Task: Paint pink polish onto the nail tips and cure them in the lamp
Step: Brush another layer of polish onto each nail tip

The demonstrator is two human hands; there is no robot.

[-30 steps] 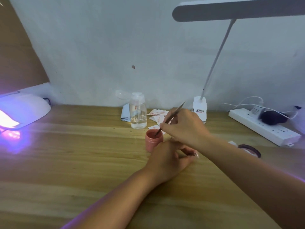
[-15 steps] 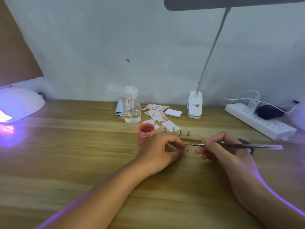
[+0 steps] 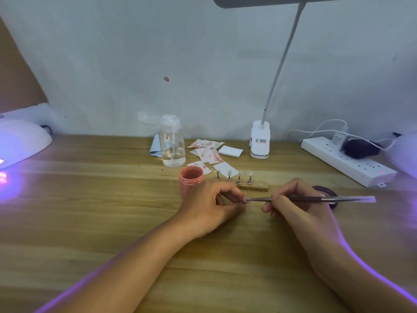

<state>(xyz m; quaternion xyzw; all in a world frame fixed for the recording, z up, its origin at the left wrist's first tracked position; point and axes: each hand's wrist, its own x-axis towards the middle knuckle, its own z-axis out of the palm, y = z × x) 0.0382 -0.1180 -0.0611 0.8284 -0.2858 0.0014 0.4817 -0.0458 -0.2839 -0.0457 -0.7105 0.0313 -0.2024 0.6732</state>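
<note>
Left hand (image 3: 209, 206) pinches one nail tip (image 3: 243, 201), just right of and nearer than the polish jar (image 3: 191, 177). Right hand (image 3: 293, 207) pinches the brush (image 3: 316, 199), bristles at that tip. Recommended: brace wrists on the counter (image 3: 90, 211) and apply thin, light strokes.

left hand (image 3: 209, 206) pinches tip (image 3: 242, 201), right hand (image 3: 297, 207) grips brush (image 3: 316, 199)

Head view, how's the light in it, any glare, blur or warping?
Head view: dim light, violet glare from the curing lamp blowing out the left edge of the table; head view: violet rims on both forearms; head view: wide-angle stretch toward the corners; head view: the nail tip in the left hand is too soft to read, the brush in the right hand fairly crisp.
</note>
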